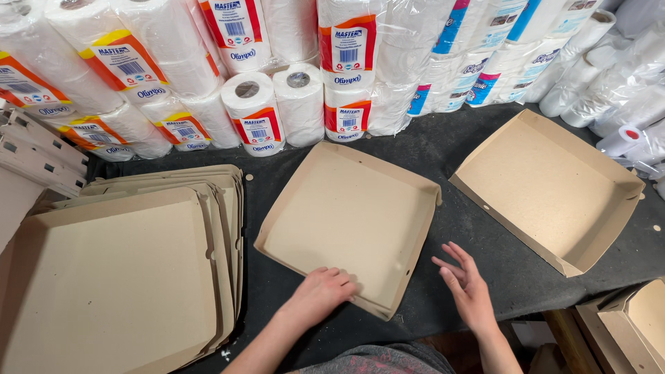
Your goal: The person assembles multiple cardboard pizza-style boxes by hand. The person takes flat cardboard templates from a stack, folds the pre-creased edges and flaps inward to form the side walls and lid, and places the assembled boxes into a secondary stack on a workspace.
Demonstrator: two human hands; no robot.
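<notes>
A shallow brown cardboard box tray with raised sides lies in the middle of the dark table. My left hand rests palm down on the tray's near corner, fingers curled over its floor. My right hand hovers just right of the tray's near right wall, fingers spread, holding nothing. A second folded tray of the same cardboard lies to the right, apart from both hands.
A stack of flat unfolded cardboard blanks fills the left side. Wrapped packs of white paper rolls line the back of the table. More folded cardboard pieces sit at the lower right, beyond the table's edge.
</notes>
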